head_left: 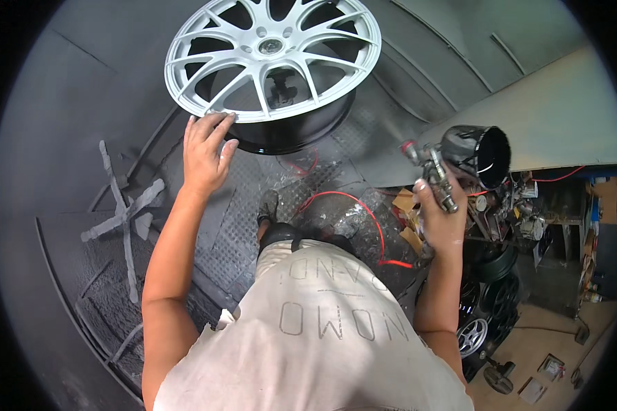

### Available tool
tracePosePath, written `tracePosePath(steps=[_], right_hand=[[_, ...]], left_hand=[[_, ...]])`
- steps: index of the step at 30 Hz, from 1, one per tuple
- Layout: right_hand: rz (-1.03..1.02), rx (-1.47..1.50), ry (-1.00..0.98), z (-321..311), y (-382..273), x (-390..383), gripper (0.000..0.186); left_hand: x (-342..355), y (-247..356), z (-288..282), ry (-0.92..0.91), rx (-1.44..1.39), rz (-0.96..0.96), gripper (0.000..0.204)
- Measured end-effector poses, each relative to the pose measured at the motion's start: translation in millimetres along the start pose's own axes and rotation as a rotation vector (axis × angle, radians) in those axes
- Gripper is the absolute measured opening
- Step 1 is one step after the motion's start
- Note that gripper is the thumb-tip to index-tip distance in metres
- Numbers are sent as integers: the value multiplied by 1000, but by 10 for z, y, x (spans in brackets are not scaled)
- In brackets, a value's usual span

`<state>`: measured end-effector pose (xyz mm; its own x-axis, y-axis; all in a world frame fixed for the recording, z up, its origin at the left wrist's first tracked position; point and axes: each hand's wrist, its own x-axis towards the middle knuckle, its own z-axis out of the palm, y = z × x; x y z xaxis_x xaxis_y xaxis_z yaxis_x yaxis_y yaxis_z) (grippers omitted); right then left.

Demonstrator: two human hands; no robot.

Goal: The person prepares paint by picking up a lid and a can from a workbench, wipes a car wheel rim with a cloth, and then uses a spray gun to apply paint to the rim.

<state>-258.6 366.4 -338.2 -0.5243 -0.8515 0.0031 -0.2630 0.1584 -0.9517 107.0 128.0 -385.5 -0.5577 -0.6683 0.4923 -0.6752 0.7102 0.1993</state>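
Observation:
A white multi-spoke car wheel rim (260,68) with a glossy black barrel is at the top middle, its white face toward me. At its near left edge is my left hand (209,147), fingers stretched out with the tips at the lip and the thumb apart below. Off to the right, my right hand (440,212) is wrapped round a metal spray gun (433,171). The gun's dark, paint-coated cup (469,151) sits on its right side, with its round end facing right. The gun's nozzle end points up and left, apart from the rim. Most of the grip is hidden in my palm.
A red hose (370,219) curves over the paint-spotted floor near my legs. At the left stands a grey, paint-crusted cross-shaped stand (125,212). Cluttered shelves (528,212) and several more wheels (472,335) are at the right. A pale panel (548,116) slopes behind the gun.

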Motion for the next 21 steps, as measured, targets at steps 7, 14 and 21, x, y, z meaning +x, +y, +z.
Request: tracePosePath(steps=[7, 14, 21], right_hand=[[83, 73, -373, 267, -152, -322, 50], [109, -45, -14, 160, 181, 29, 49], [235, 90, -249, 429, 67, -152, 54]], left_hand=[[-66, -418, -17, 58, -68, -7, 42], [-63, -556, -13, 89, -124, -26, 41], [-85, -611, 38, 106, -149, -31, 41]])
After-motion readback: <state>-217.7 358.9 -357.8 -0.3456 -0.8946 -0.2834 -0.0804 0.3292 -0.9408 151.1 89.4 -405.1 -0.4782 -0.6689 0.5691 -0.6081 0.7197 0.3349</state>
